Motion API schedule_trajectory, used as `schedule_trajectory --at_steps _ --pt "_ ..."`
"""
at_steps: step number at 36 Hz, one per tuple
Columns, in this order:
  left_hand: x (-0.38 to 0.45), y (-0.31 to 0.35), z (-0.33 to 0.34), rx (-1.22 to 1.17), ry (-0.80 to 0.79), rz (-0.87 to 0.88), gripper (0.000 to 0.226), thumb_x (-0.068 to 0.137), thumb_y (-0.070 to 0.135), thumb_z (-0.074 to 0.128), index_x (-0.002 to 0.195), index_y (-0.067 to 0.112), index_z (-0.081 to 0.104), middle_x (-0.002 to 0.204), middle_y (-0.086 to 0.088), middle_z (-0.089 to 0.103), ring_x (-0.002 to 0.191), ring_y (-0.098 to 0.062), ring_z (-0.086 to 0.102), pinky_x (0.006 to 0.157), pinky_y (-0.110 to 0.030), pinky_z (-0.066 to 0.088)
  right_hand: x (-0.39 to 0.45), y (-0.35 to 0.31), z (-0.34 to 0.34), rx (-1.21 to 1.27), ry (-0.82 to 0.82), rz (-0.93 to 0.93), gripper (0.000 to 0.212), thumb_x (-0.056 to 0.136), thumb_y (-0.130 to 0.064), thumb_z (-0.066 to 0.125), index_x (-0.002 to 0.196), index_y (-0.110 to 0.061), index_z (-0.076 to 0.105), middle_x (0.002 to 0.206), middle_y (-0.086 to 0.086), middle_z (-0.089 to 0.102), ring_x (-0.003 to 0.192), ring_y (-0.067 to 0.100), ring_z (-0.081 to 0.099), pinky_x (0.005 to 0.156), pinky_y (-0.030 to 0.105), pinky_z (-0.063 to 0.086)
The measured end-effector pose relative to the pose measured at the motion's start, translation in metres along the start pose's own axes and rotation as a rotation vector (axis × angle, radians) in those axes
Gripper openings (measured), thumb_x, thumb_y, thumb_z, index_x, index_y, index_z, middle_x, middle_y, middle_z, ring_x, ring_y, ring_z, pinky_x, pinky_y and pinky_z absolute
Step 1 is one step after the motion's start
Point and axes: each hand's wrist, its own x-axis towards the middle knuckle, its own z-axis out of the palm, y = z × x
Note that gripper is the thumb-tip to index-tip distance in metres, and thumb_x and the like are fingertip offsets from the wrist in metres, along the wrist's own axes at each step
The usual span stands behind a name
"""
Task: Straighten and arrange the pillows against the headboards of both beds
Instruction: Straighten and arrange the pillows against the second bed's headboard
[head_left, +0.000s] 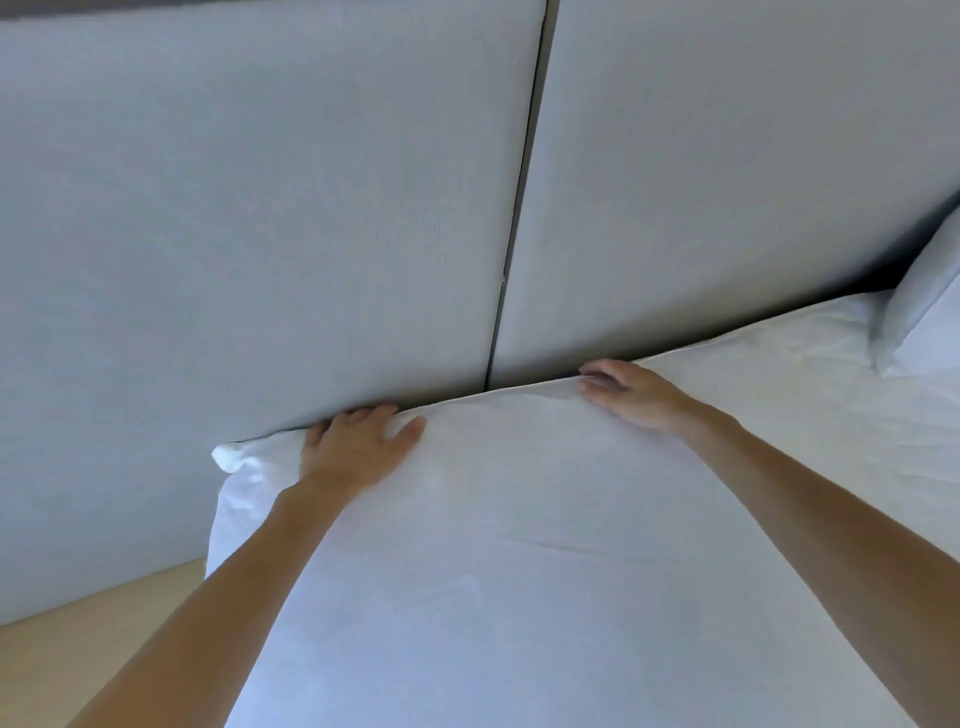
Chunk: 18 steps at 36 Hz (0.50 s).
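Big pillow (519, 545) mid-frame, top edge vs headboard (260, 208). Left hand (353, 447) & right hand (628, 389) flat, fingers spread, gripping nothing. Risk: uneven push skews pillow w/ left corner overhanging

Two hands: left hand (353, 447) and right hand (631, 392), both flat on top edge of big pillow (493, 545). Two pillows: big pillow against headboard, second pillow (930, 306) far right of it, partly cut off by frame edge. Two headboard panels: left panel (260, 234), right panel (727, 182), meeting at one dark seam (519, 208) above big pillow.
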Motion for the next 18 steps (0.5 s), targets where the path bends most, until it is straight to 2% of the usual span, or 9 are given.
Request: schedule_trajectory --at_steps 2,6,9,12,14,16,18 --pt "0.007 -0.003 0.002 0.006 -0.041 -0.013 0.062 0.088 0.072 0.026 0.138 0.04 0.043 0.148 0.014 0.043 0.141 -0.011 0.031 0.118 -0.038 0.018 0.014 0.008 0.003 -0.11 0.026 0.005 0.047 0.09 -0.061 0.05 0.129 -0.035 0.056 0.132 -0.011 0.06 0.126 0.016 0.051 0.105 0.031 0.039" --pt "0.015 -0.009 0.0 0.011 -0.065 -0.008 0.064 0.085 0.075 0.032 0.135 0.038 0.047 0.146 0.012 0.046 0.138 -0.015 0.037 0.115 -0.039 0.023 0.021 0.021 -0.004 -0.361 0.04 0.01 0.062 0.085 -0.074 0.046 0.13 -0.033 0.055 0.14 -0.011 0.055 0.136 0.015 0.041 0.12 0.04 0.015" --pt "0.019 -0.015 -0.006 0.02 -0.131 -0.022 0.06 0.083 0.075 0.04 0.125 0.036 0.055 0.137 0.01 0.054 0.13 -0.019 0.045 0.109 -0.04 0.033 0.018 0.029 -0.014 -0.438 0.092 0.102 0.062 0.081 -0.074 0.052 0.122 -0.029 0.059 0.129 -0.006 0.061 0.134 0.015 0.045 0.12 0.043 0.003" --pt "0.019 -0.018 -0.017 -0.06 -0.15 -0.009 0.037 0.079 0.067 0.059 0.095 0.033 0.061 0.112 0.006 0.064 0.109 -0.021 0.057 0.098 -0.04 0.047 0.008 0.032 -0.023 -0.522 0.147 0.096 0.038 0.083 -0.065 0.059 0.094 -0.028 0.058 0.096 -0.006 0.063 0.116 0.02 0.056 0.115 0.044 0.016" --pt "0.013 -0.015 -0.028 -0.058 -0.117 0.007 0.026 0.079 0.056 0.067 0.076 0.032 0.057 0.098 0.005 0.063 0.095 -0.02 0.058 0.088 -0.037 0.051 -0.002 0.029 -0.029 -0.562 0.187 0.084 0.029 0.087 -0.056 0.061 0.085 -0.027 0.055 0.084 -0.007 0.058 0.107 0.021 0.057 0.108 0.042 0.027" --pt "0.001 -0.01 -0.04 -0.044 -0.041 0.007 0.026 0.078 0.051 0.07 0.07 0.03 0.057 0.088 0.007 0.061 0.086 -0.018 0.058 0.079 -0.035 0.052 -0.016 0.024 -0.033 -0.596 0.276 0.103 0.027 0.09 -0.049 0.06 0.079 -0.025 0.053 0.076 -0.006 0.056 0.096 0.023 0.059 0.104 0.041 0.031" --pt "-0.016 -0.003 -0.054 -0.067 0.065 -0.015 0.026 0.078 0.048 0.07 0.071 0.026 0.058 0.079 0.009 0.06 0.078 -0.016 0.058 0.072 -0.032 0.046 -0.032 0.019 -0.038 -0.599 0.416 0.122 0.029 0.093 -0.042 0.056 0.071 -0.022 0.053 0.064 -0.008 0.05 0.081 0.024 0.055 0.102 0.04 0.03"
